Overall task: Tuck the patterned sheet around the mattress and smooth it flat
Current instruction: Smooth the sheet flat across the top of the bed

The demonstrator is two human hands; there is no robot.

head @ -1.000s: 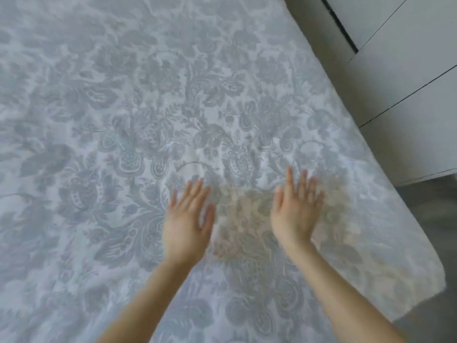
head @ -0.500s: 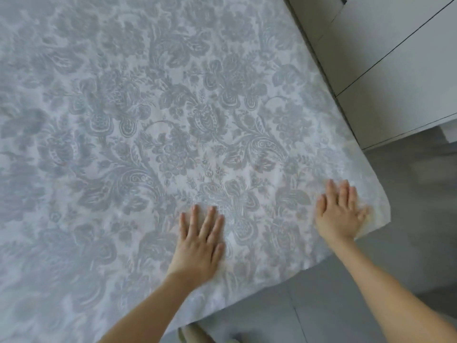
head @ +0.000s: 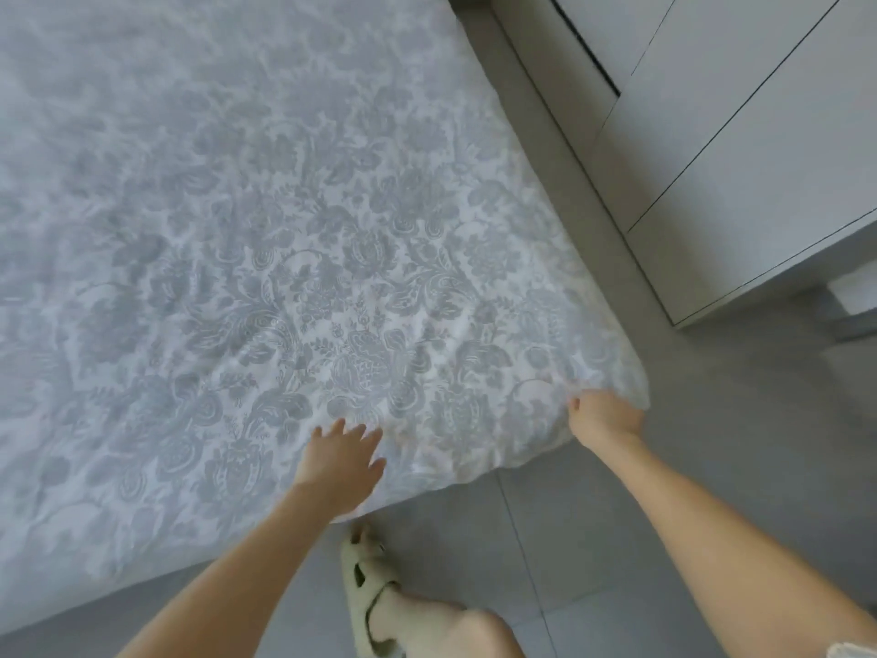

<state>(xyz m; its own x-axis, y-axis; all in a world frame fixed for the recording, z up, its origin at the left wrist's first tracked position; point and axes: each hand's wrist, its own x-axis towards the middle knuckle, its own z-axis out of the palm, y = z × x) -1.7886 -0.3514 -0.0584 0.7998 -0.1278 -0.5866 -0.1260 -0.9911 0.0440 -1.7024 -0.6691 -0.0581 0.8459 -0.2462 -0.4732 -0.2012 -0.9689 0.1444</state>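
Observation:
The patterned sheet (head: 284, 258), white with grey flowers, covers the mattress and hangs over its near edge. My left hand (head: 342, 465) lies flat with spread fingers on the sheet at the near edge. My right hand (head: 605, 417) grips the sheet at the bed's near right corner, its fingers curled under the cloth and mostly hidden. Creases in the sheet run toward that corner.
A white cabinet (head: 740, 149) stands close along the bed's right side with a narrow gap. Grey floor tiles (head: 712, 467) lie below the bed. My foot in a pale green slipper (head: 368, 586) stands by the near edge.
Both hands slid toward the near edge of the bed. My right hand went from lying flat on the corner to gripping the sheet there. The view tilted down, showing floor and slipper.

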